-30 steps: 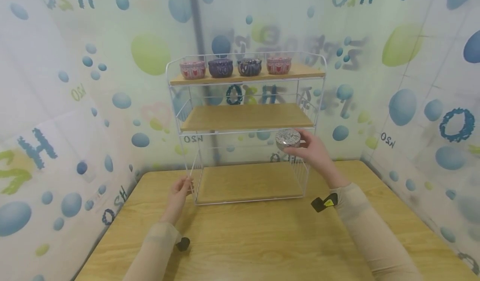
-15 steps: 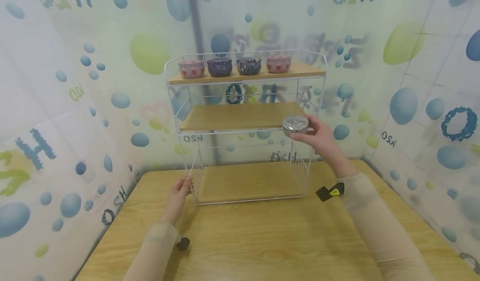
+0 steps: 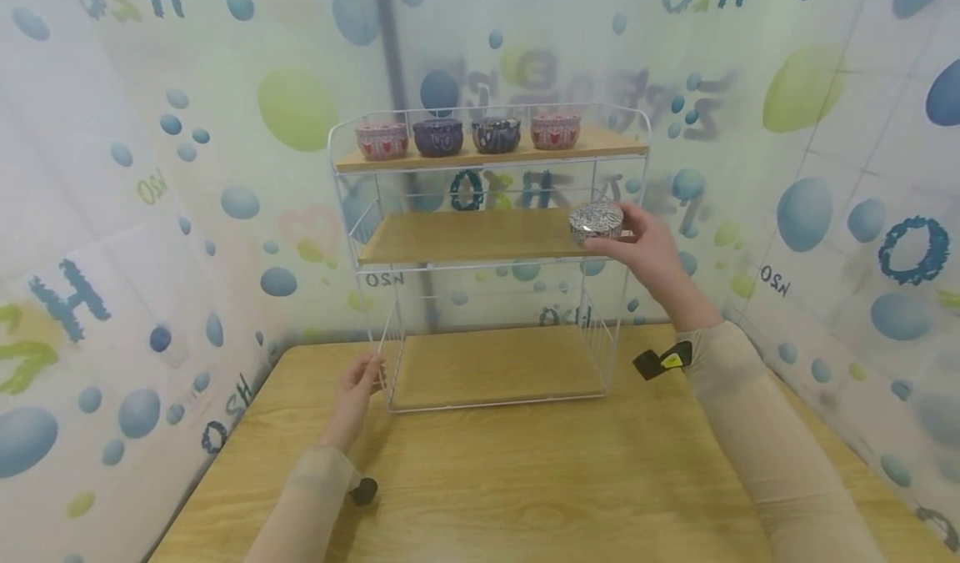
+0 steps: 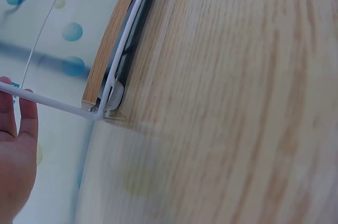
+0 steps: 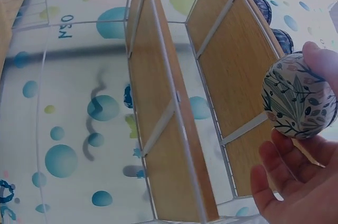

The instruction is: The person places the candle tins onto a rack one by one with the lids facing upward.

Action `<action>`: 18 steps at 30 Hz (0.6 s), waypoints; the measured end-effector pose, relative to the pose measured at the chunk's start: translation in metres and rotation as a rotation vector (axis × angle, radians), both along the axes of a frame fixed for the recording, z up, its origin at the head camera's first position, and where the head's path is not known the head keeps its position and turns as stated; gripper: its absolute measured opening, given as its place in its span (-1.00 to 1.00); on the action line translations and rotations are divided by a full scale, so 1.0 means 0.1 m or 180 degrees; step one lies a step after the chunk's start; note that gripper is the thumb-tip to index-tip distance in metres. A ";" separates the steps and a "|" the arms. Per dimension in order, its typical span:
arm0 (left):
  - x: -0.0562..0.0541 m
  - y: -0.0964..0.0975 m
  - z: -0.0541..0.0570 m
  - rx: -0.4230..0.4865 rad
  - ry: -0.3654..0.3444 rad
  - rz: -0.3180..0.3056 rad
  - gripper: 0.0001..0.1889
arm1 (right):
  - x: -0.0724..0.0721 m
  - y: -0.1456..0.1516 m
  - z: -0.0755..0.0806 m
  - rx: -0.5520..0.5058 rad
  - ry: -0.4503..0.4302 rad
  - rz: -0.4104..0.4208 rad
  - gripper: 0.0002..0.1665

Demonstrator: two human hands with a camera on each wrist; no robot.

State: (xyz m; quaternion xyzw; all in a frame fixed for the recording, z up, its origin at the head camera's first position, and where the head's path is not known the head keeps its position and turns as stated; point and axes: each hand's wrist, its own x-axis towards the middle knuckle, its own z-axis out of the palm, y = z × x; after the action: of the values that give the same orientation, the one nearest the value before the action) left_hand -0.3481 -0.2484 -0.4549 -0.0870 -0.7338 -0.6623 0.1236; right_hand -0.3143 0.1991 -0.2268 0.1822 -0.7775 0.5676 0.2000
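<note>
A small round tin with a dark leaf pattern and pinkish flowers on white (image 3: 595, 223) is in my right hand (image 3: 651, 253), pinched between thumb and fingers. It is in front of the right end of the rack's middle shelf (image 3: 468, 233) in the head view. In the right wrist view, my thumb and fingertips grip the patterned tin (image 5: 297, 97) from opposite sides. My left hand (image 3: 356, 392) holds the lower left front post of the white wire rack (image 3: 368, 313). The left wrist view shows its fingers (image 4: 28, 121) behind the white wire.
On the top shelf (image 3: 600, 142) stand several patterned tins in a row: a pink one (image 3: 382, 143), two dark blue ones and another pink one (image 3: 555, 133). The rack's bottom shelf (image 3: 495, 367) lies close over the wooden table (image 3: 525, 480). A patterned curtain (image 3: 300, 213) hangs behind.
My right hand has raised the leaf-patterned tin from below the middle shelf's front edge to the height of that shelf, moving slightly right. The left hand has stayed on the post.
</note>
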 end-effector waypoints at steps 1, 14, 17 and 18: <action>0.00 0.00 0.00 -0.0008 -0.0008 -0.0003 -0.61 | 0.00 0.00 0.03 -0.0001 0.0021 -0.0027 -0.27; 0.03 0.00 0.01 -0.0070 -0.0032 0.0071 -0.56 | -0.06 0.05 0.24 -0.0049 0.0127 -0.0186 -0.29; 0.03 0.00 0.01 -0.0089 -0.0046 0.0065 -0.56 | -0.05 0.05 0.28 -0.0069 0.0116 -0.0222 -0.28; 0.03 0.00 0.01 -0.0098 -0.0054 0.0069 -0.56 | -0.05 0.05 0.30 -0.0065 0.0111 -0.0236 -0.28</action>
State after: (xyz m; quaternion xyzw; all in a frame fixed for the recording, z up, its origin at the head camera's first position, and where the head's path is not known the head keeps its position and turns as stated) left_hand -0.3447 -0.2484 -0.4543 -0.0754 -0.7458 -0.6503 0.1232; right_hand -0.3191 0.2045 -0.1972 0.1611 -0.7743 0.5645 0.2362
